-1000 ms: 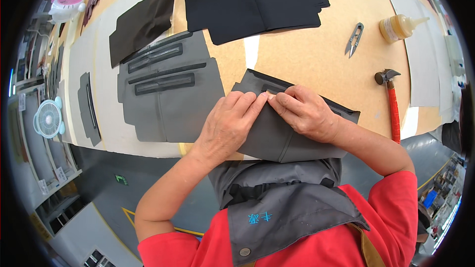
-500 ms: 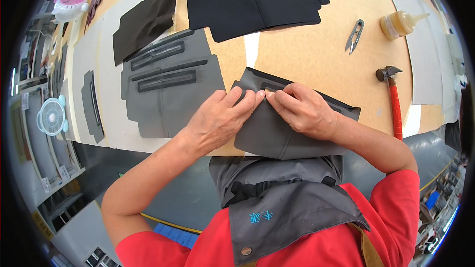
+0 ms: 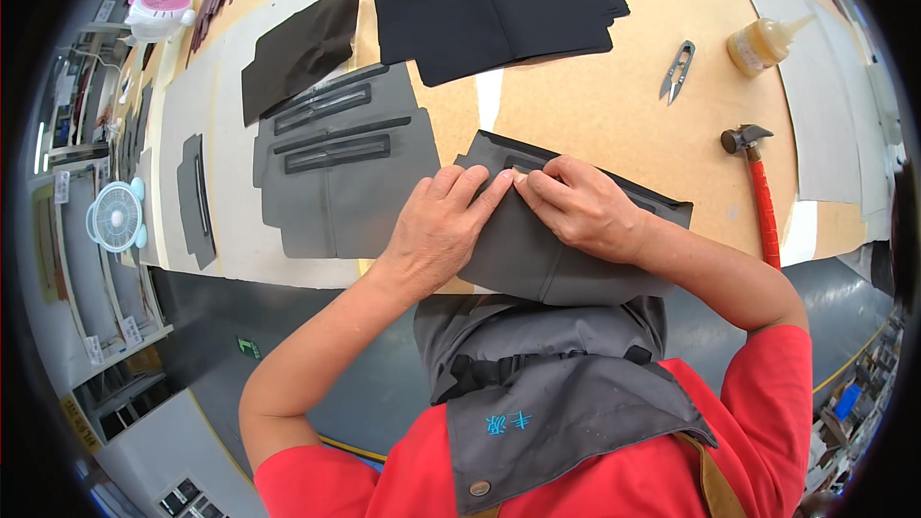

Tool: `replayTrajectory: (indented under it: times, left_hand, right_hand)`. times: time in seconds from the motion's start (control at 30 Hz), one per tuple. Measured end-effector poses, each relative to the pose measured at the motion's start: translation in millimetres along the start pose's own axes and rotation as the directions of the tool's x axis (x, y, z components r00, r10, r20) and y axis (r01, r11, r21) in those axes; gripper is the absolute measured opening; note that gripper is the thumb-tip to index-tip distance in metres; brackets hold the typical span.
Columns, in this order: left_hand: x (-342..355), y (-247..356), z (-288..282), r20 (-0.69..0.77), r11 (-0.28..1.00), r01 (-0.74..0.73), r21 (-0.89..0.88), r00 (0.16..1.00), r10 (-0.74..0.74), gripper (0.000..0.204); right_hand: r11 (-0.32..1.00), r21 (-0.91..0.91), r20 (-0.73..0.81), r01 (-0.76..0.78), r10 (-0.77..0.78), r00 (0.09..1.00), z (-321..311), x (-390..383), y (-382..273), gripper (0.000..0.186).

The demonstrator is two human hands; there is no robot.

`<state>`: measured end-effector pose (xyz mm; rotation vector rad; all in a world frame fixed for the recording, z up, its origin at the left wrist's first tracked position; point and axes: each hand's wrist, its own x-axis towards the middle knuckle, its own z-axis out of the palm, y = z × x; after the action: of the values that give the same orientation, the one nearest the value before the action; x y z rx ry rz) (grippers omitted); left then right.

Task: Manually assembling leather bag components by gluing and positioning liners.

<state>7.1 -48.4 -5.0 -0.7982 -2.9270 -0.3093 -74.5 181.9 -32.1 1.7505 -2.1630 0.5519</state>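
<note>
A dark grey fabric or leather-like panel (image 3: 523, 245) lies at the table's front edge, with a black strip along its far edge. My left hand (image 3: 441, 216) rests on the panel's left part, fingers laid out flat and the index fingertip beside the strip. Its thumb is mostly hidden. Right beside that fingertip, my right hand (image 3: 585, 209) is closed in a pinch at the edge of the dark strip. What sits between its thumb and finger is too small to make out. The two hands nearly touch at their tips.
Grey panels with black-framed slots (image 3: 350, 201) overlap to the left, under a dark brown piece (image 3: 302, 58). Black panels (image 3: 499, 19) lie at the back. Thread snips (image 3: 677, 72), a glue bottle (image 3: 763, 46) and a red-handled hammer (image 3: 761, 192) are on the right.
My left hand has gone from bunched fingers to flatter ones on the panel. My right hand stays pinched at nearly the same spot. The view has shifted slightly.
</note>
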Motion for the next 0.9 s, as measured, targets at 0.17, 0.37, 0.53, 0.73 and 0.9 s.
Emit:
replayTrajectory:
  times: [0.17,0.37,0.53,0.73,0.9]
  left_hand:
    - [-3,5,5,0.044,0.995,0.01,0.099,0.999,-0.015,0.055]
    - [-7,11,8,0.012,0.991,0.03,0.128,0.999,-0.032,0.054]
    - [-8,13,14,-0.077,0.995,0.034,0.09,0.997,-0.027,0.053]
    - [-5,24,13,-0.067,0.996,0.047,0.078,0.997,-0.042,0.052]
    - [-4,25,15,-0.077,0.997,0.058,0.045,0.995,-0.055,0.051]
  right_hand:
    - [0.996,0.057,0.064,-0.071,0.067,0.996,-1,-2,1,0.044]
    - [0.953,0.228,0.073,-0.198,0.186,0.98,-5,-14,2,0.044]
    - [0.975,0.184,0.092,-0.122,0.107,0.99,-8,-13,2,0.046]
    - [0.897,0.301,0.024,-0.323,0.331,0.943,-9,-16,-4,0.026]
    - [0.811,0.331,0.144,-0.482,0.462,0.875,-25,-15,-8,0.02]
